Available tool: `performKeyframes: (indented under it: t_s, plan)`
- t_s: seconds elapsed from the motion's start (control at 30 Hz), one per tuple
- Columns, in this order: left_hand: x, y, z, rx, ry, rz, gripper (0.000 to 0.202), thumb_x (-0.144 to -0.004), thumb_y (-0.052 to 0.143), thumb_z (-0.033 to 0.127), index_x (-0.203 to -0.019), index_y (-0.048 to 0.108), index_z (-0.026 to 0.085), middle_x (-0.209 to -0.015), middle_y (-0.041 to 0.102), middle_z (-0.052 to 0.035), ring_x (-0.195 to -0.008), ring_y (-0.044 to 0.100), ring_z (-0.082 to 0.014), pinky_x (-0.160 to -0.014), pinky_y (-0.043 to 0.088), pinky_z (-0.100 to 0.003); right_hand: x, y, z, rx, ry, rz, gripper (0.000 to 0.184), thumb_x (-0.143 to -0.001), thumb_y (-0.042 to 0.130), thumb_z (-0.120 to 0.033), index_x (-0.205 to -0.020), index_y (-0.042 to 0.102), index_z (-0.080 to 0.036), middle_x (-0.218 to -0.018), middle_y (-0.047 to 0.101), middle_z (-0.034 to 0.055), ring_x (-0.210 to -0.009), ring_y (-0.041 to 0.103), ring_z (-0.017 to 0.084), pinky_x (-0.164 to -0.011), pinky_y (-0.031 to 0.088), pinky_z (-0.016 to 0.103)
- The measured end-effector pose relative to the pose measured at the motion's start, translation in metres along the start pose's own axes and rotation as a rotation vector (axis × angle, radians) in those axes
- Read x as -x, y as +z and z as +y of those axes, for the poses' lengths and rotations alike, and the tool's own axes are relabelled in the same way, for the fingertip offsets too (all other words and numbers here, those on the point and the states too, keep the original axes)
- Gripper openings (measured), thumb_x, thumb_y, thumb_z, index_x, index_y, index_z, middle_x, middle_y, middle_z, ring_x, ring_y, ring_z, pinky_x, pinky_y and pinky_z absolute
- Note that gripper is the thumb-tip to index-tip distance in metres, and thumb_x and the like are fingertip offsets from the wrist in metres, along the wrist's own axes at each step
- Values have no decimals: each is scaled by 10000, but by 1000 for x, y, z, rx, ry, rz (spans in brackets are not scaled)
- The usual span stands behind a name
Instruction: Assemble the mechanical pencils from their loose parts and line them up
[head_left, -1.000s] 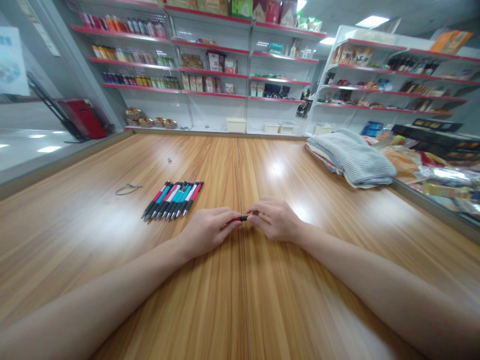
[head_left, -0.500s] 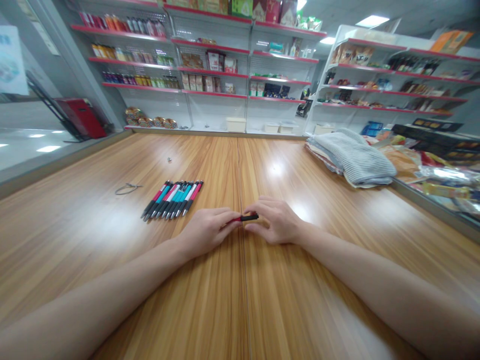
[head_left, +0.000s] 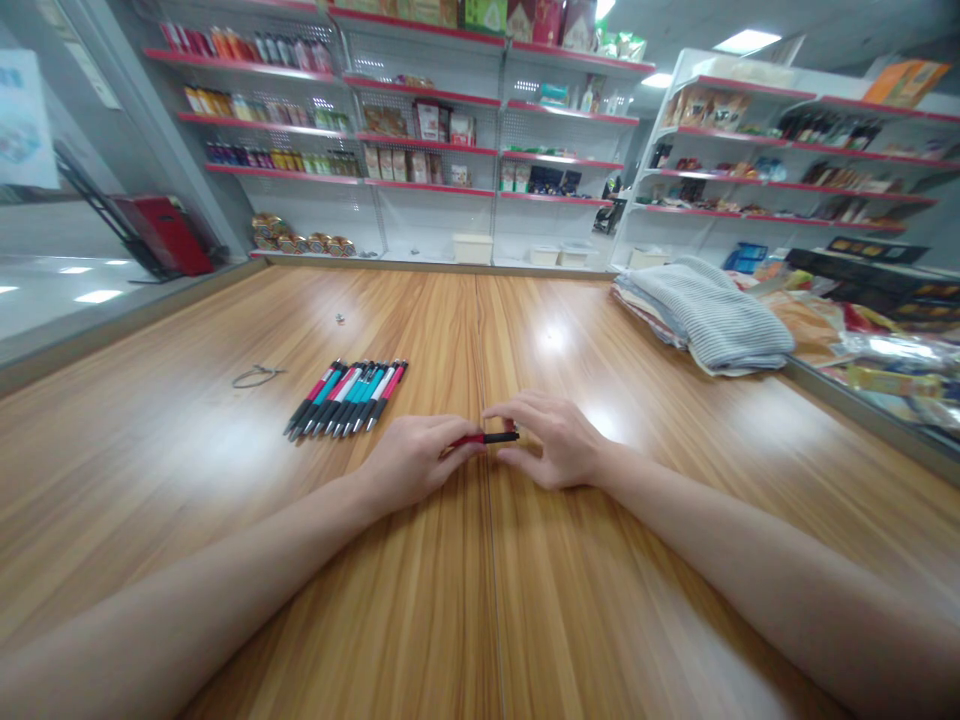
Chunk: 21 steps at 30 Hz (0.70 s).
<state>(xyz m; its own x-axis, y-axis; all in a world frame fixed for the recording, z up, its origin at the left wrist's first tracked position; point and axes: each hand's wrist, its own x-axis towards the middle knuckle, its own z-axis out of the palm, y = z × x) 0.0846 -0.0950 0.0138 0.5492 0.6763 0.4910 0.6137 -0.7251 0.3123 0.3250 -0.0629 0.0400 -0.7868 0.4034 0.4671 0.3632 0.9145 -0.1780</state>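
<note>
My left hand [head_left: 420, 455] pinches a red and black pen [head_left: 499, 437] between thumb and fingers, its black end pointing right. My right hand [head_left: 551, 440] curves around that black end with thumb and fingers apart, not gripping it; whether a fingertip touches the pen I cannot tell. Left of my left hand lies a slanted row of several pens [head_left: 349, 400] side by side, in pink, teal and white with black grips and silver tips.
A thin grey loop [head_left: 257, 376] and a tiny object [head_left: 340, 319] lie on the wooden table [head_left: 420, 620]. Folded striped cloths [head_left: 705, 315] are stacked at the right, beside packaged goods [head_left: 892, 370]. Stocked shelves [head_left: 427, 145] stand behind the far edge.
The fingers of my right hand have opened a little wider around the pen's black end. My left hand keeps its hold, and the row of pens lies as before.
</note>
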Motion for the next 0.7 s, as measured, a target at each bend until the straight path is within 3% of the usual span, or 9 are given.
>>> performKeyframes:
  t_s: [0.07, 0.27, 0.5, 0.63, 0.7]
  plan:
    - [0, 0, 0, -3, -1, 1, 169, -950, 511, 298, -984, 635, 188, -908, 701, -21, -773, 640, -135, -676, 436, -242, 1, -2, 1, -31, -6, -15, 457, -852, 623, -311, -1271, 502, -175, -1066, 621, 84, -981, 564, 194, -806, 463, 314]
    - [0, 0, 1, 12, -10, -2, 184, -953, 509, 321, -969, 637, 190, -864, 688, -18, -769, 628, -132, -675, 430, -239, -1, 5, 2, 18, -82, 72, 150, -952, 507, -279, -990, 596, -164, -886, 648, 60, -814, 572, 153, -702, 440, 277]
    - [-4, -2, 8, -78, -95, 76, 236, -947, 513, 368, -910, 645, 176, -826, 684, -31, -710, 617, -137, -624, 407, -247, -4, 8, 1, 116, 72, 81, 208, -955, 497, -337, -974, 599, -158, -874, 650, 73, -808, 564, 179, -694, 422, 303]
    - [-3, -1, 4, -100, -156, 94, 228, -942, 514, 365, -927, 648, 181, -829, 684, -36, -723, 626, -147, -633, 425, -247, 1, 0, 10, 44, 117, 41, 216, -875, 565, -215, -1085, 582, -172, -959, 630, 80, -914, 563, 200, -771, 440, 318]
    - [-3, -1, 2, -122, -177, 83, 227, -938, 514, 366, -928, 647, 182, -822, 683, -37, -724, 631, -152, -634, 429, -249, 3, -1, 15, 35, 154, -8, 233, -825, 584, -157, -1056, 597, -175, -946, 623, 72, -913, 565, 200, -773, 444, 313]
